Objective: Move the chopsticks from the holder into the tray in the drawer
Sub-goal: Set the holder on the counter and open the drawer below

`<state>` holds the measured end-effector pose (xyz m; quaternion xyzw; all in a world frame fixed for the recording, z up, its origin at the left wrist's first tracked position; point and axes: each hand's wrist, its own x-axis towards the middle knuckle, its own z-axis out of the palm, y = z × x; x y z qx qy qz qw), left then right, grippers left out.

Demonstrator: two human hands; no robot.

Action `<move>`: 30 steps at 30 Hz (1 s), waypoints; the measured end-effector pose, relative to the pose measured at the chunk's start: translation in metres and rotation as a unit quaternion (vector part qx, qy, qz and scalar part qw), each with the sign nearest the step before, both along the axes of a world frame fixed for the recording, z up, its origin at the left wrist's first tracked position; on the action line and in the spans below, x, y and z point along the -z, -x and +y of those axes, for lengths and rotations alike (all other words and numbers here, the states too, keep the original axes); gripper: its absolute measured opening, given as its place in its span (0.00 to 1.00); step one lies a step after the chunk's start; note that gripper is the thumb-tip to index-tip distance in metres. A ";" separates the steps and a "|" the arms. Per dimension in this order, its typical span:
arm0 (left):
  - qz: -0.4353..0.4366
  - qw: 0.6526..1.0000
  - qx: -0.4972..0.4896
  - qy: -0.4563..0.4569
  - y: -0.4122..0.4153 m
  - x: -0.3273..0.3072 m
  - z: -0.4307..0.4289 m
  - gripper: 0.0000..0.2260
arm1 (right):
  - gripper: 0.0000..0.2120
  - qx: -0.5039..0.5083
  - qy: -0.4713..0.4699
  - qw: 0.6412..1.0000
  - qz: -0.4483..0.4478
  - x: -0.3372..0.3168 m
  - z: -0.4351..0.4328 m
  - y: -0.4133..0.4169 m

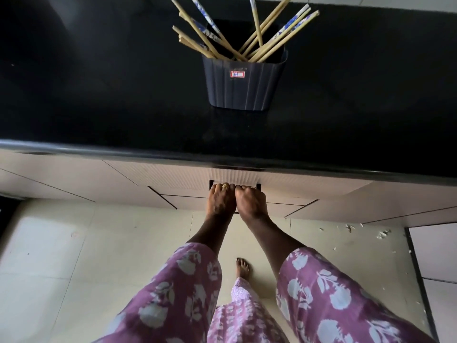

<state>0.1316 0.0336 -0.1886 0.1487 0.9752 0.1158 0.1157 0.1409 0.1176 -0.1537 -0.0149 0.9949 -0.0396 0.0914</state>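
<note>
A dark ribbed holder [243, 87] stands on the black countertop [99, 95], with several bamboo chopsticks [249, 33] fanning out of its top, some with blue-and-white ends. Below the counter edge is a white ribbed drawer front [173, 177] with a dark bar handle [210, 183]. My left hand [220, 199] and my right hand [251, 200] sit side by side, both curled over that handle. The drawer looks closed; its inside and any tray are hidden.
More white cabinet fronts [346, 206] run to either side below the counter. A cream tiled floor [99, 256] lies beneath, with small debris [366, 231] at the right. My bare foot [243, 267] stands under the hands.
</note>
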 end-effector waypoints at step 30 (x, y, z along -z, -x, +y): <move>0.139 0.990 0.004 0.002 -0.181 -0.077 -0.084 0.21 | 0.15 -0.182 0.033 0.961 0.205 -0.067 0.001 -0.193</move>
